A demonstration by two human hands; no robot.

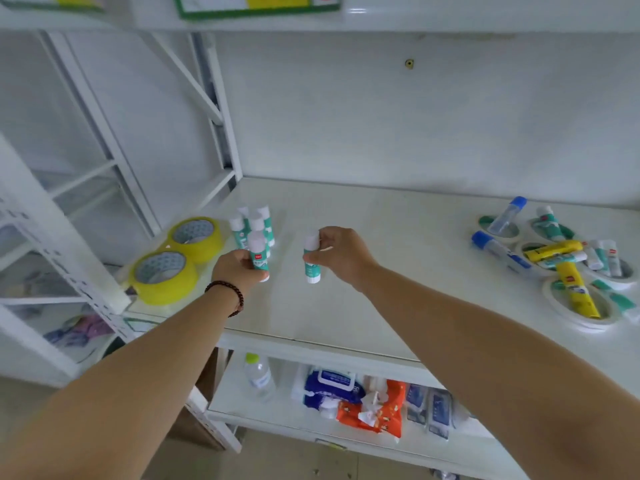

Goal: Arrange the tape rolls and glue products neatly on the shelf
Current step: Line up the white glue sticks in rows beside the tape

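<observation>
Far left, tape: two yellow tape rolls (180, 258) lie flat side by side at the left end of the shelf (363, 306), touching; this part looks sorted.
Left of centre, glue group: a cluster of upright glue sticks (254, 223) stands just right of the tape, white caps up; a tidy group is started.
Left hand: the left hand (237, 268), with a bead bracelet (228, 296) at the wrist, is closed around a glue stick (259, 254), held upright at the near edge of the cluster, its base at or just above the shelf.
Right hand: the right hand (337, 254) pinches a second glue stick (311, 259) upright, apart from the cluster, just above the bare middle of the shelf.
Far right, unsorted pile: blue-capped glue bottles (498, 233), yellow tubes (575, 289), more glue sticks and white tape rolls (585, 320) lie jumbled together.
Progress: roughly the first third appears done; the two held sticks and the whole right-hand pile remain.
</observation>
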